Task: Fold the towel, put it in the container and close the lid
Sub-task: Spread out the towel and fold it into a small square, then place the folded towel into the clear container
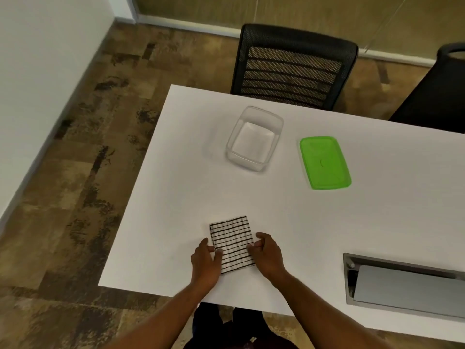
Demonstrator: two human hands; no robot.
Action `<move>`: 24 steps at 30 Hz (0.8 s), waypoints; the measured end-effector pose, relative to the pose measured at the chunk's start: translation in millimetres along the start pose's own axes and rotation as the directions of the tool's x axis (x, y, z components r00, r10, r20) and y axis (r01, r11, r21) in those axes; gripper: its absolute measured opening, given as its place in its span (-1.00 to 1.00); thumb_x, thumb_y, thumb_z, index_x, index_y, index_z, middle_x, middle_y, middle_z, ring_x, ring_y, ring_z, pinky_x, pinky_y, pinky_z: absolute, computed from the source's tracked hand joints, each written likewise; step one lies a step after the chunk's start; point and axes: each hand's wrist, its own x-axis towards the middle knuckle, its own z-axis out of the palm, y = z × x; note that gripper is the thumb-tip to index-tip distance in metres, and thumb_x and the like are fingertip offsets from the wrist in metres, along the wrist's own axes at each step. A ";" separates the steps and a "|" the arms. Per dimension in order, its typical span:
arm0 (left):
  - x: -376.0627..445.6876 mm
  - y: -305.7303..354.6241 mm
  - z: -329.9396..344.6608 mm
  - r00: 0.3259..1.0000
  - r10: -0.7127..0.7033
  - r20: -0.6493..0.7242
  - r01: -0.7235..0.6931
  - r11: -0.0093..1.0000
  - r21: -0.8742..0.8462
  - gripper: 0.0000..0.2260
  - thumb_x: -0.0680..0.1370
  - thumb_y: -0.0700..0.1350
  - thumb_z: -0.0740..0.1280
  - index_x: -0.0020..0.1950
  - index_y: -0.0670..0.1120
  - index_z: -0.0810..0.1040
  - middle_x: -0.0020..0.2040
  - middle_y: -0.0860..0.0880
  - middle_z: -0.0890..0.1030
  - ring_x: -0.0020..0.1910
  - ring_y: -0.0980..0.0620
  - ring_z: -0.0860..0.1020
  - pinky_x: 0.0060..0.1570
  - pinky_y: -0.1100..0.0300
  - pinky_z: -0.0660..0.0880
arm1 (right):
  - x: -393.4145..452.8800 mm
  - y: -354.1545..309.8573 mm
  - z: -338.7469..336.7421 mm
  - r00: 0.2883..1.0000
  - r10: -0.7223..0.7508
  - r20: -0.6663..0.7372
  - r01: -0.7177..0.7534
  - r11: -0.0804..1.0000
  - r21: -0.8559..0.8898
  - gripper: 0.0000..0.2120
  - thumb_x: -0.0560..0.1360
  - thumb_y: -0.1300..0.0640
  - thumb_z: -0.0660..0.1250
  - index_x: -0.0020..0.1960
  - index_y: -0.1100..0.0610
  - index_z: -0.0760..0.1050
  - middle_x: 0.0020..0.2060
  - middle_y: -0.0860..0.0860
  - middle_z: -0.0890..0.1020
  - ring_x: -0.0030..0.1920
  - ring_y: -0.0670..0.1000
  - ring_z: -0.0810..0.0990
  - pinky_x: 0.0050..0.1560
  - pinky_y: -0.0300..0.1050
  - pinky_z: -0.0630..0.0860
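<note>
Left hand (205,259): fingertips laid on the towel's left edge, not clenched, pinning rather than lifting as far as I can see.

Towel (232,244): striped, already a compact rectangle, flat on the worktop (176,172) near its front edge. Long axis runs roughly 11 to 5, tilted a little anticlockwise off straight ahead. I'd call the folding finished, or one fold short.

Right hand (268,253): fingers curled against the towel's right edge, thumb forward. I can't tell if cloth is pinched between them. Both hands bracket the towel, one each side, neither closer.

Container (254,139): clear, open, nothing in it. It lies at about 12 to 1 o'clock from the towel, well apart, toward the far edge. Its long axis looks close to the towel's, so I judge no big turn is needed before the drop.

Lid (324,162): green, flat on the worktop, at about 4 o'clock from the container, apart from it. It sits on the right hand's side, so I'd give that hand the lid.

The carry goes straight forward, a shade right. The fold may open in transit.
</note>
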 end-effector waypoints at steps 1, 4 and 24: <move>0.3 7.9 0.5 0.998 -0.060 0.014 0.061 0.996 -0.059 -0.48 0.63 -0.05 0.29 0.55 -0.16 0.24 0.23 -0.10 0.58 0.30 -0.14 0.49 0.37 -0.10 0.41 | 1.1 -2.2 -1.1 0.999 0.028 0.024 -0.028 1.000 0.006 -0.55 0.52 0.00 0.45 0.36 0.02 0.44 -0.01 -0.04 0.64 0.01 -0.07 0.64 0.11 -0.08 0.60; 2.2 25.0 -0.5 0.981 -0.179 0.072 0.190 0.962 -0.198 -0.60 0.64 0.02 0.25 0.42 -0.14 0.36 0.21 -0.13 0.62 0.22 -0.13 0.58 0.30 -0.08 0.50 | 5.7 -8.6 -3.8 0.991 0.105 0.082 -0.114 0.987 0.112 -0.63 0.48 -0.01 0.50 0.21 -0.03 0.45 -0.03 -0.01 0.70 0.03 -0.01 0.69 0.15 -0.01 0.62; 8.0 94.6 2.3 0.877 -0.101 0.470 0.382 0.739 -0.554 -0.64 0.60 0.05 0.33 0.29 -0.15 0.58 0.21 -0.17 0.68 0.20 -0.14 0.66 0.30 -0.11 0.53 | 21.8 -42.8 -67.5 0.905 0.014 0.425 -0.297 0.736 0.609 -0.75 0.63 0.18 0.31 0.30 0.13 0.55 0.12 0.11 0.74 0.14 0.15 0.72 0.21 0.18 0.63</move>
